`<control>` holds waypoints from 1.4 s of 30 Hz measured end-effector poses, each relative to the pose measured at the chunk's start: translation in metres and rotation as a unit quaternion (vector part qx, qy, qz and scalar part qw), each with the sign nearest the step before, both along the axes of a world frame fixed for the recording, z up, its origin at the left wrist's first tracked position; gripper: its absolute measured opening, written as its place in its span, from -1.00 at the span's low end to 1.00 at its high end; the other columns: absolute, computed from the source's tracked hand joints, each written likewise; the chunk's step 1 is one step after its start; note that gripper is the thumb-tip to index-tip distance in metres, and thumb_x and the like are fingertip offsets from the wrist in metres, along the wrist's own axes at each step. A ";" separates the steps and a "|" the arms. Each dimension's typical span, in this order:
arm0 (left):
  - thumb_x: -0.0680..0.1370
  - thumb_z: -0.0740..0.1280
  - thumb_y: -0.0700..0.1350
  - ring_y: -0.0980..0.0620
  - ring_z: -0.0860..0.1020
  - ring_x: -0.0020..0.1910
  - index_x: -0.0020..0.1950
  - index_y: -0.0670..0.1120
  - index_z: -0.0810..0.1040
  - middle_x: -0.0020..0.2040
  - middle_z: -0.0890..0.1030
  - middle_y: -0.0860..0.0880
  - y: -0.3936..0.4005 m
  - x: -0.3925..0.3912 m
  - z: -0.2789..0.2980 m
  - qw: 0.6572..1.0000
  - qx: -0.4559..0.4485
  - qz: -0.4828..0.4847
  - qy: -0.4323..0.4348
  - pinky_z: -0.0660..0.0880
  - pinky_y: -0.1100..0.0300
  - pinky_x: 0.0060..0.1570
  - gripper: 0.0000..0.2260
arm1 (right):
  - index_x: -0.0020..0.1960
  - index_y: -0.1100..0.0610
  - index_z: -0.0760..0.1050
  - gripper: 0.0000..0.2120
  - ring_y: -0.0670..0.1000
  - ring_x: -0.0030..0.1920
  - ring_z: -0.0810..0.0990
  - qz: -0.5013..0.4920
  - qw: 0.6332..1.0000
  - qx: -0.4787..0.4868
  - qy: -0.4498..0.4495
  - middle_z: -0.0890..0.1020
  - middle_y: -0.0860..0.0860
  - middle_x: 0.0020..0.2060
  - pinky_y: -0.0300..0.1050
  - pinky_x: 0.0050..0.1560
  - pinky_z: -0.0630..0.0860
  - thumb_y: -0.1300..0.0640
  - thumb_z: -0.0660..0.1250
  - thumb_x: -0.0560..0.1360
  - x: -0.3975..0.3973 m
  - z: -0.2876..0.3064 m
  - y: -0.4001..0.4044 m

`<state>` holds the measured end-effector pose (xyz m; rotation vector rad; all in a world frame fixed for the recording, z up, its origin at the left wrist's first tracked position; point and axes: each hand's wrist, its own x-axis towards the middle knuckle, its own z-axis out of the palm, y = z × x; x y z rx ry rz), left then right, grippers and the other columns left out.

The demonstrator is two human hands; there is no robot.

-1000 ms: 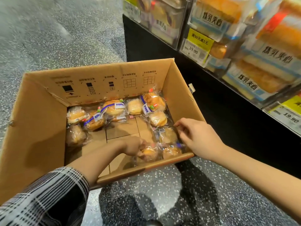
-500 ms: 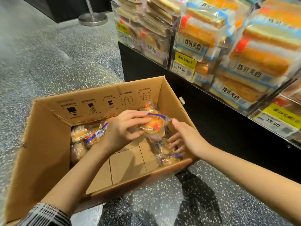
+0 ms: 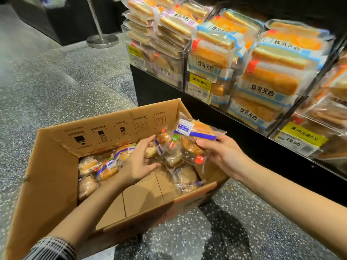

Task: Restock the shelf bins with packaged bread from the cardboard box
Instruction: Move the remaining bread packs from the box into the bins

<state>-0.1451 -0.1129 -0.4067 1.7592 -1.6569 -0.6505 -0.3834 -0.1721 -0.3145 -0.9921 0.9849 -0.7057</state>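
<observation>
Shelf bins [image 3: 277, 102] on the right: clear fronts, stacked w/ flat sliced-bread packs, yellow price tags at the lip so stock faces out. Cardboard box [image 3: 56, 166] sits on the speckled floor [image 3: 47, 81] just beside the shelf base, flaps open, prob. to keep the reach short. Inside, wrapped round buns [image 3: 105, 166] lie along the back and right walls; middle of the bottom bare. Right hand [image 3: 223, 156] is above the box's right corner, thumb and fingers pinching a bunch of bun packs [image 3: 189, 139], gathered likely to move several per trip. Left hand [image 3: 139, 162], fingers loosely spread, touches the bunch's lower left and steadies it; whether it grips a pack, can't tell.
</observation>
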 end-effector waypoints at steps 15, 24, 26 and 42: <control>0.54 0.26 -0.09 -0.11 0.54 -0.07 0.03 -0.21 0.55 -0.03 0.61 -0.16 -0.051 -0.089 -0.077 0.889 0.308 -0.254 -0.224 0.51 0.05 -0.02 -0.79 | 0.08 0.26 0.55 -0.50 -0.01 -0.15 0.67 -0.069 0.994 -0.004 0.082 0.71 0.13 -0.11 -0.15 -0.07 0.59 0.13 0.52 0.19 -0.040 -0.011 0.000; 0.44 0.45 0.08 0.18 0.44 -0.45 -0.23 -0.09 0.47 -0.26 0.55 -0.06 -0.032 -0.048 -0.048 0.945 0.278 -0.167 -0.041 0.36 0.36 -0.47 -0.72 | 0.04 0.19 0.60 -0.64 -0.05 -0.28 0.64 -0.065 0.994 0.061 0.065 0.69 0.08 -0.20 -0.28 -0.34 0.56 0.19 0.51 0.26 -0.058 -0.017 -0.003; 0.42 0.48 0.02 0.21 0.50 -0.50 -0.15 -0.16 0.56 -0.16 0.64 -0.09 -0.024 -0.033 -0.031 0.963 0.243 -0.108 0.030 0.41 0.35 -0.54 -0.74 | -0.02 0.20 0.60 -0.64 -0.02 -0.23 0.67 -0.054 0.993 0.088 0.059 0.69 0.10 -0.18 -0.22 -0.29 0.58 0.17 0.50 0.20 -0.062 -0.017 -0.003; 0.35 0.51 -0.11 0.17 0.60 0.05 0.02 0.01 0.68 0.12 0.62 0.16 0.012 -0.036 0.118 0.964 -0.215 -0.152 0.020 0.48 0.28 0.11 -0.75 | -0.10 0.21 0.67 -0.33 0.11 -0.13 0.70 0.026 0.981 0.122 -0.151 0.71 0.16 -0.14 0.13 0.09 0.58 0.20 0.71 -0.21 -0.103 0.049 0.020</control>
